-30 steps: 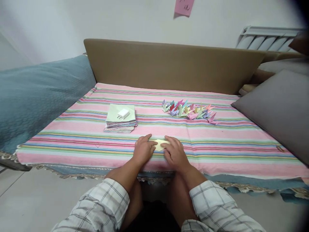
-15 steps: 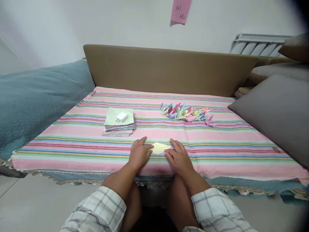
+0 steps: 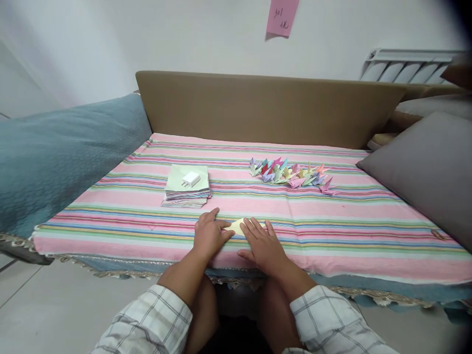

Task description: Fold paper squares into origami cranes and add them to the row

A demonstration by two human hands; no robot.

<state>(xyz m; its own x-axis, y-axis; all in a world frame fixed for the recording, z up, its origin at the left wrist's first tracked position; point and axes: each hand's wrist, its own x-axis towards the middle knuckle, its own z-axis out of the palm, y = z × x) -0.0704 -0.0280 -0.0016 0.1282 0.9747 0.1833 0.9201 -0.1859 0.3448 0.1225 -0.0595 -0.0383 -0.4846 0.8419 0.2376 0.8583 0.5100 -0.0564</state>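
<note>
- While I look down through the head camera, the yellow paper (image 3: 236, 226) lies flat on the striped cloth (image 3: 129, 241) between the left hand (image 3: 208, 237) and the right hand (image 3: 263, 248), its long axis running left to right, roughly along the stripes.
- Neither hand is clearly nearer, since I see both touching it: the left at its left end, the right laid over its right part.
- On the left, thumb and forefinger sit close to each other at the narrow end; whether they pinch it or only press it down, I cannot tell.
- On the right, the fingers are stretched out over the paper, with the thumb spread away from them, toward the body.
- Compared with the earlier frame, the right fingers have moved from the right tip and now cover more of the paper, while the left stays at its end.
- Beyond the left hand I see a paper stack (image 3: 175, 177) with a white charger (image 3: 191, 179) on top; folded paper cranes (image 3: 296, 182) stand farther off, to the right.
</note>
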